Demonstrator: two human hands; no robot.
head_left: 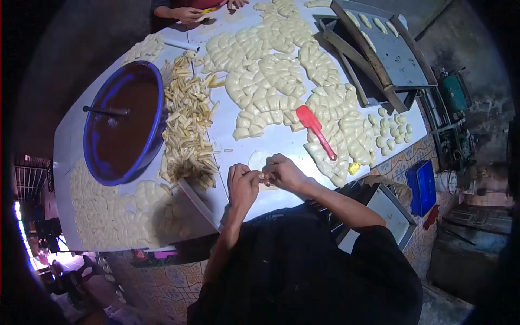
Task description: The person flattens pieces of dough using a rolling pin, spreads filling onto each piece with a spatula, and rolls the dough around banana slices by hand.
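Observation:
My left hand (244, 185) and my right hand (284, 172) meet over the near edge of the white table (238, 154). Their fingers are closed together on a small piece of dough (264, 180), pale with brown showing in it; the fingers hide much of it. Just beyond them a thin flattened round of dough (258, 158) lies on the table. A red spatula (317, 131) rests on rows of pale dough pieces (271, 111) ahead and to the right. Left of my hands is a heap of cut banana strips (187, 122).
A blue basin (161, 92) of brown filling, with a dark handle sticking out, stands at the left. Metal trays (398, 59) are stacked far right. A white tube (181, 45) lies near the far edge, where another person's hands (187, 14) work. A blue crate (421, 187) sits low at right.

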